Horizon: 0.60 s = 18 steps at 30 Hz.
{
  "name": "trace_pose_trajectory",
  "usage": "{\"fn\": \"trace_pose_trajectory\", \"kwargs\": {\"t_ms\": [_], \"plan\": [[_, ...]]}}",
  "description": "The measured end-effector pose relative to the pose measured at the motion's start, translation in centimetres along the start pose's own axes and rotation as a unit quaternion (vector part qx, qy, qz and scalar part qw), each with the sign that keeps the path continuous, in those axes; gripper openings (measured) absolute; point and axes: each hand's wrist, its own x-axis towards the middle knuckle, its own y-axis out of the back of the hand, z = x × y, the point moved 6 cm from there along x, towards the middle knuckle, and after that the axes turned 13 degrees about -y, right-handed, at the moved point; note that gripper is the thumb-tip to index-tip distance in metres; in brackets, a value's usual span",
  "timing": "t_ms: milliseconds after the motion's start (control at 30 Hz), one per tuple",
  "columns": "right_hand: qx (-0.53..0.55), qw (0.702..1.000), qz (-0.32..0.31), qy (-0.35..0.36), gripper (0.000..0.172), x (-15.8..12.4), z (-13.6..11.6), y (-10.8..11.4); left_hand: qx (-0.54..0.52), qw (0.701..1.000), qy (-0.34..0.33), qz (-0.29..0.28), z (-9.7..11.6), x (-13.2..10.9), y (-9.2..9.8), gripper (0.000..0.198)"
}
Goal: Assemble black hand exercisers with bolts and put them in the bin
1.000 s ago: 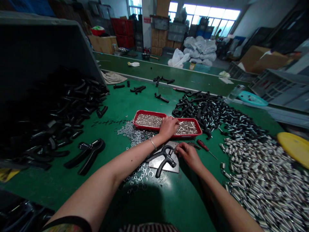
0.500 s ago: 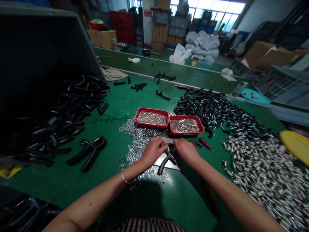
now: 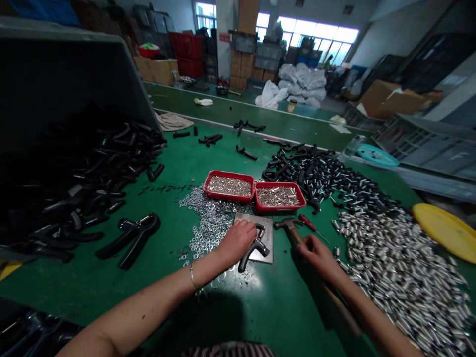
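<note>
My left hand (image 3: 240, 240) is closed on a black V-shaped handle part (image 3: 257, 245), pressing it on a square metal plate (image 3: 266, 255). The fingers cover some of its upper end; one arm of it points down toward me. To the right, my right hand (image 3: 315, 254) has its fingers round the wooden handle of a hammer (image 3: 295, 233). The hammer's head lies just right of the plate, and its handle runs back under my right forearm. A red-handled screwdriver (image 3: 308, 223) lies beside the hammer head.
Two red trays of small metal pins, a left tray (image 3: 229, 198) and a right tray (image 3: 280, 208), stand behind the plate. Loose washers (image 3: 208, 223) spread leftward. Metal cylinders (image 3: 394, 263) and black parts (image 3: 327, 173) pile up rightward. A large bin (image 3: 128, 64) of black handles stands left.
My right hand has left the black handle part and moved right onto the hammer's handle. My left hand stays on the part. The camera view has shifted slightly.
</note>
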Motion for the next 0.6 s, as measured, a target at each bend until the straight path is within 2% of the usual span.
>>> {"fn": "trace_pose_trajectory", "kwargs": {"t_ms": [100, 233, 367, 467, 533, 600], "plan": [[0.117, 0.991, -0.012, 0.070, 0.027, -2.2, -2.5, 0.5, 0.030, 0.999, -0.026, -0.022, 0.8, -0.2, 0.1, 0.023], [0.090, 0.984, -0.005, 0.155, 0.027, -4.2, -5.7, 1.1, 0.038, 0.999, 0.008, -0.011, 2.4, -1.3, 0.6, 0.025], [0.044, 0.987, -0.048, 0.149, 0.022, -4.3, -6.0, 1.0, 0.022, 0.996, 0.086, 0.015, 2.5, -2.5, 0.5, 0.037], [0.063, 0.988, -0.026, 0.138, 0.026, -5.1, -6.5, 1.5, -0.012, 0.990, 0.134, 0.043, 1.4, -2.9, 0.0, 0.059], [0.078, 0.986, -0.011, 0.150, 0.030, -5.8, -7.5, 1.6, -0.028, 0.987, 0.147, 0.061, 0.7, -3.1, -0.2, 0.076], [0.066, 0.984, -0.024, 0.162, 0.027, -6.2, -8.6, 1.1, -0.036, 0.986, 0.149, 0.069, 0.4, -3.2, -0.4, 0.084]]}}
